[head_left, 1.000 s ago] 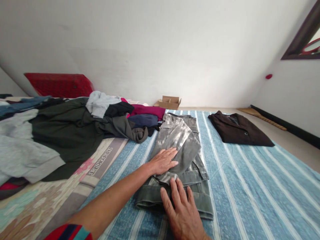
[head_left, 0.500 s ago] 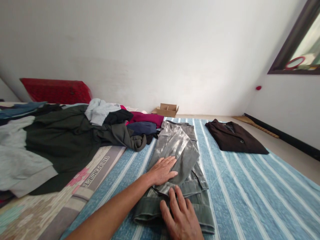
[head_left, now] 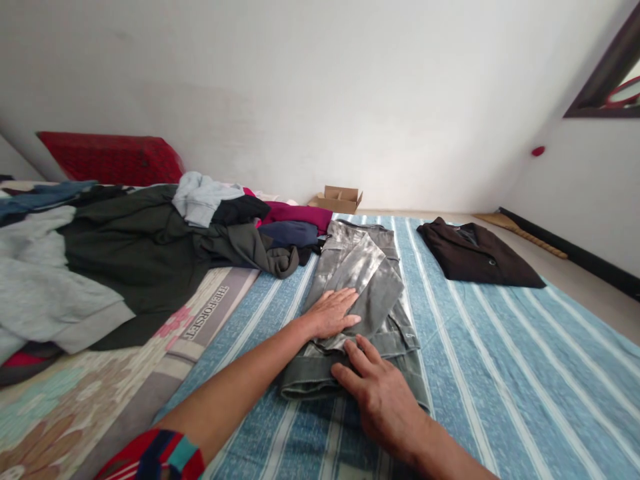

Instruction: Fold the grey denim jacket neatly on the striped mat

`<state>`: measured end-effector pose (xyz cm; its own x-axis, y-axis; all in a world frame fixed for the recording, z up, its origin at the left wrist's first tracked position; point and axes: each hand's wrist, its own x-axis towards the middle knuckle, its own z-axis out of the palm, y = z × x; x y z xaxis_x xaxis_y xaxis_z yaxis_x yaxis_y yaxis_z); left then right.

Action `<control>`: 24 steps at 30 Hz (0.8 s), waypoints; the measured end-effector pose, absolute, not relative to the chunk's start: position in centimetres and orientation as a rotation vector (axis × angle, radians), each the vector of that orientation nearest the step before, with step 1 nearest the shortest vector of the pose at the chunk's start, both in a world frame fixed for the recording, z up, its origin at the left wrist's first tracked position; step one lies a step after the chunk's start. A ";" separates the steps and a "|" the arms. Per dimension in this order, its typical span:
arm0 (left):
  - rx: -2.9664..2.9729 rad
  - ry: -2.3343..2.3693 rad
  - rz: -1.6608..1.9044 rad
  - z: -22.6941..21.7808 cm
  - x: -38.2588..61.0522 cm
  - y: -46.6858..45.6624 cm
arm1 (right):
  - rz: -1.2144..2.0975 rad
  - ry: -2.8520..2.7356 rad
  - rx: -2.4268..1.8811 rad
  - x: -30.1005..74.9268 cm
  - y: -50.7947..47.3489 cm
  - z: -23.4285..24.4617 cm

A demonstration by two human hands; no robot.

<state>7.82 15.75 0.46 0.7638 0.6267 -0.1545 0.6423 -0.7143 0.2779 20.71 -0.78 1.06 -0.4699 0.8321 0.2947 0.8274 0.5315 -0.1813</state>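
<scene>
In the head view, we see our left hand (head_left: 331, 312) lying flat, fingers spread, on the grey trousers (head_left: 361, 300) at the centre of the frame; it presses the folded leg down and grasps nothing. Our right hand (head_left: 381, 390), lower centre, also lies open and palm down, its fingertips (head_left: 350, 350) touching the near hem end of the trousers, gripping nothing that we can make out. The trousers rest on the blue striped sheet (head_left: 500, 373), which fills the lower right; they are doubled lengthwise with one part turned back over the other, so we judge the folding partly done: the near end looks uneven and the bundle is long, so at least one more fold seems to be left. At the right of the frame, well apart from the trousers, a dark jacket (head_left: 475, 257) lies neatly folded on the same sheet, which reads as one finished piece. At the left a loose pile of clothes (head_left: 150, 247), dark green, grey, light blue and magenta, sprawls unfolded and just touches the far end of the trousers, so most of the work appears undone. A small cardboard box (head_left: 337, 199) sits by the wall in the middle distance.
</scene>
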 end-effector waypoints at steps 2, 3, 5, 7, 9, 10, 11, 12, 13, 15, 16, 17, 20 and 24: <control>2.645 0.971 -0.070 0.4 7.8 15.8 | 0.110 -2.450 -1.372 20.9 -0.4 1.9; 2.647 0.970 -0.067 0.3 7.8 15.8 | 0.138 -2.456 -1.372 20.9 -0.3 2.2; 2.652 0.971 -0.062 0.3 7.8 15.8 | 0.149 -2.461 -1.375 20.7 -0.2 2.3; 2.655 0.978 -0.061 0.3 7.8 15.7 | 0.086 -2.448 -1.383 20.4 -0.3 1.8; 2.653 0.986 -0.058 0.3 7.7 15.7 | -0.052 -2.403 -1.383 20.0 -0.7 0.7; 2.651 0.990 -0.055 0.4 7.7 15.7 | -0.136 -2.369 -1.379 19.8 -0.9 0.0; 2.649 0.992 -0.052 0.4 7.6 15.7 | -0.219 -2.333 -1.369 19.6 -1.1 -0.7; 2.648 0.993 -0.050 0.4 7.6 15.7 | -0.292 -2.299 -1.361 19.4 -1.2 -1.4; 2.646 0.995 -0.050 0.5 7.6 15.6 | -0.356 -2.268 -1.349 19.2 -1.3 -2.0; 2.640 1.001 -0.048 0.6 7.5 15.6 | -0.454 -2.221 -1.322 19.0 -1.4 -3.0; 2.636 1.004 -0.047 0.7 7.5 15.6 | -0.494 -2.202 -1.303 18.9 -1.4 -3.3; 2.632 1.007 -0.046 0.8 7.5 15.6 | -0.528 -2.188 -1.282 18.9 -1.3 -3.6; 2.626 1.011 -0.049 1.0 7.5 15.5 | -0.599 -2.168 -1.246 18.7 -1.1 -4.1; 2.622 1.017 -0.067 1.2 7.5 15.5 | -0.661 -2.139 -1.306 18.2 -1.0 -4.4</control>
<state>7.49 15.48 1.18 0.7447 0.6481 -0.1597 0.6634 -0.6923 0.2840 18.21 -0.97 -4.36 -0.3825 0.6373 0.6690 0.9036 0.4093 0.1267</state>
